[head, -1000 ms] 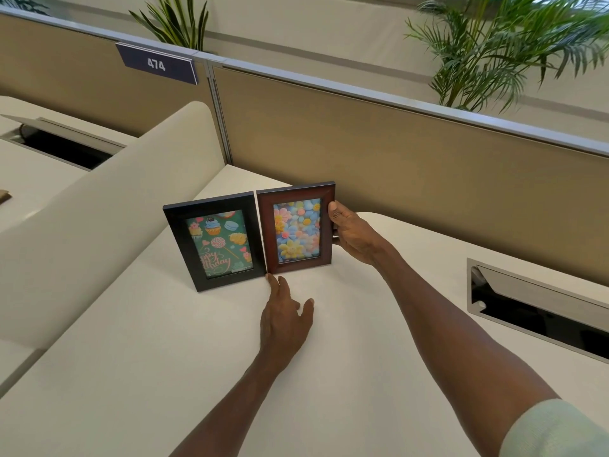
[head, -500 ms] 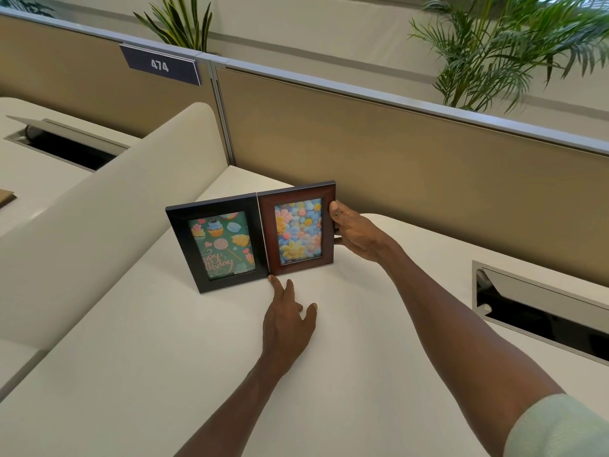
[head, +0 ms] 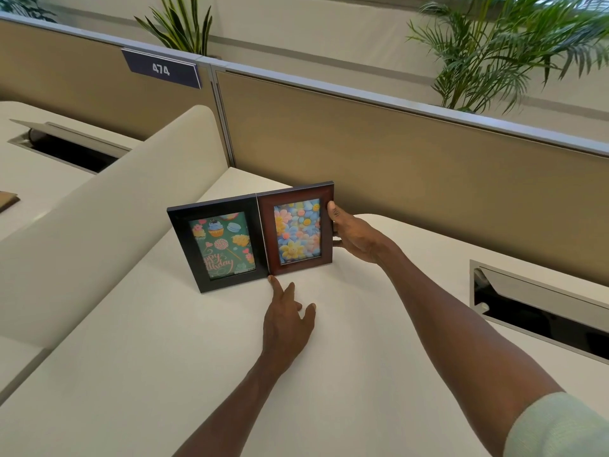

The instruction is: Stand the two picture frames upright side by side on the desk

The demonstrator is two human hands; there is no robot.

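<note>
Two picture frames stand upright and touching on the cream desk (head: 197, 374). The black frame (head: 179, 239), on the left, shows a green birthday card with cupcakes. The brown wooden frame (head: 267, 232), on the right, shows colourful flowers. My right hand (head: 354, 237) grips the brown frame's right edge, thumb on the front and fingers behind. My left hand (head: 286, 319) lies flat on the desk in front of the frames, its index fingertip touching the bottom corner where the two frames meet.
A tan partition wall (head: 412, 159) with a sign reading 474 (head: 161, 69) runs behind the desk. A cream curved divider (head: 108, 206) borders the left. An open cable tray (head: 540, 308) is set into the desk at right. Potted palms (head: 494, 54) stand behind the partition.
The gap between the two frames has closed; they now touch. Both hands stay in nearly the same places.
</note>
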